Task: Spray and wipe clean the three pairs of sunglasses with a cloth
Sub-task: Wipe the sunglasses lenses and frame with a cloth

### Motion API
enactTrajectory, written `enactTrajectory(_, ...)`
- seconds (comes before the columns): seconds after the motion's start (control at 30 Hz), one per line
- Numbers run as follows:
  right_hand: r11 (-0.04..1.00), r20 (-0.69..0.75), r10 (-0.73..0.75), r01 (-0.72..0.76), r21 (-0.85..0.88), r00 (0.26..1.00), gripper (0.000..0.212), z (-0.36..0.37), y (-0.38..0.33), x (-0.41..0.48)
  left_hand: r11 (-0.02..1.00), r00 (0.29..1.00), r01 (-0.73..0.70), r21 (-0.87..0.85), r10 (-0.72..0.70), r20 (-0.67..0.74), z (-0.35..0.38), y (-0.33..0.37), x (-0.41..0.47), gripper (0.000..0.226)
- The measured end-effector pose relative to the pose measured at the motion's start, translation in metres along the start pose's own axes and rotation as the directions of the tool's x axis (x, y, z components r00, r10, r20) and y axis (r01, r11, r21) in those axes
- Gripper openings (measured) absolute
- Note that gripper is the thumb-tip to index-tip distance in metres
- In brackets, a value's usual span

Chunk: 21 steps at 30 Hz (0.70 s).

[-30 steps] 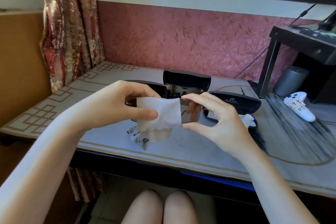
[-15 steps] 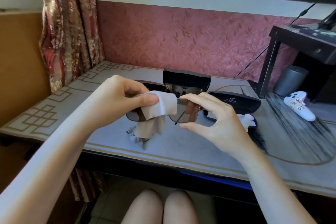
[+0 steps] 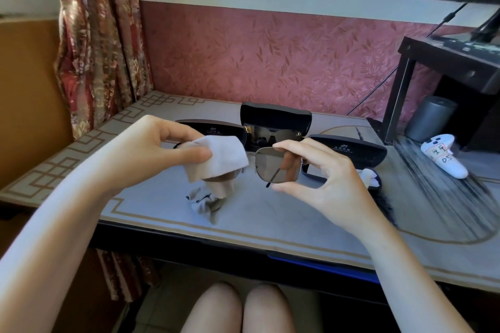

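Sunglasses are held over the bench: the three o'clock lens is pinched top and bottom by the right hand, and the nine o'clock lens is covered by the cloth gripped in the left hand.

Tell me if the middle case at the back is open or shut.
Open. The middle case has its lid raised, and dark sunglasses show inside it.

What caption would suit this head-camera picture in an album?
Left hand presses a cloth over one lens of sunglasses that the right hand pinches above the table.
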State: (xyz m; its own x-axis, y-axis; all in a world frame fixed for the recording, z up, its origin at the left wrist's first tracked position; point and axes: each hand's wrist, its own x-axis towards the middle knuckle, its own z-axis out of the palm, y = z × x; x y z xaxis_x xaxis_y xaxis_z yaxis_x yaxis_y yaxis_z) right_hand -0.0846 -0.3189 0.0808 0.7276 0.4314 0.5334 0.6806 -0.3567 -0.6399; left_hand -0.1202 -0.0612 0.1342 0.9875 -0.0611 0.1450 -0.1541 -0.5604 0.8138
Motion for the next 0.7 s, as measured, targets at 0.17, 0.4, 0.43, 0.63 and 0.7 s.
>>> enactTrajectory(0.17, 1.000, 0.002, 0.002, -0.002, 0.005, 1.000, 0.047, -0.001, 0.001, -0.001, 0.992, 0.989, -0.017, 0.127, -0.002, 0.146, -0.004, 0.001, 0.002, 0.024)
enactTrajectory(0.4, 1.000, 0.006, -0.004, 0.004, 0.000, 1.000, 0.046, -0.002, 0.001, 0.000, 0.984, 0.961, -0.084, 0.157, 0.038, 0.275, 0.000, 0.003, 0.006, 0.052)
enactTrajectory(0.43, 1.000, 0.008, 0.000, 0.000, 0.006, 1.000, 0.046, -0.001, 0.002, 0.000, 0.987, 0.968, -0.082, 0.139, 0.046, 0.246, 0.001, 0.004, 0.007, 0.050)
enactTrajectory(0.63, 1.000, 0.012, -0.017, 0.016, 0.017, 1.000, 0.047, 0.002, 0.003, 0.000, 0.996, 0.986, -0.071, 0.059, 0.061, 0.155, 0.016, 0.012, 0.011, 0.021)
enactTrajectory(0.7, 1.000, 0.011, -0.016, 0.016, 0.013, 1.000, 0.047, 0.002, 0.002, 0.000, 0.997, 0.990, -0.055, 0.054, 0.047, 0.135, 0.019, 0.011, 0.012, 0.010)
